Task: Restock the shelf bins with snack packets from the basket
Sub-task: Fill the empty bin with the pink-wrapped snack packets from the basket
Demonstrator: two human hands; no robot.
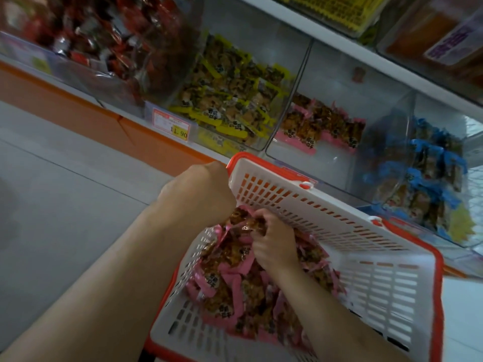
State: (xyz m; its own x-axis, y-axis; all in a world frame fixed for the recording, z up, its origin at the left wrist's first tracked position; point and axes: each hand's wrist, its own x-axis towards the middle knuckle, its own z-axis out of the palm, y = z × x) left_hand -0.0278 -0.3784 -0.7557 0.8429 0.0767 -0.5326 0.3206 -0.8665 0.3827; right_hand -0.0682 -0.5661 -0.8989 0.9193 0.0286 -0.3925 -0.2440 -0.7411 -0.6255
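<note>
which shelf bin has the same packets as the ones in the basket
The pink-edged packet bin, third from the left, between the yellow-edged bin and the blue-edged bin. Only its packets share the basket's pink trim.

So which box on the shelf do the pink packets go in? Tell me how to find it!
Look at the shelf row of clear bins just above the white basket. Find the yellow-packet bin and the blue-packet bin; the pink-packet bin sits between them. It is the only one with pink-edged packets, the same as in the basket, and it looks the emptiest.
</note>
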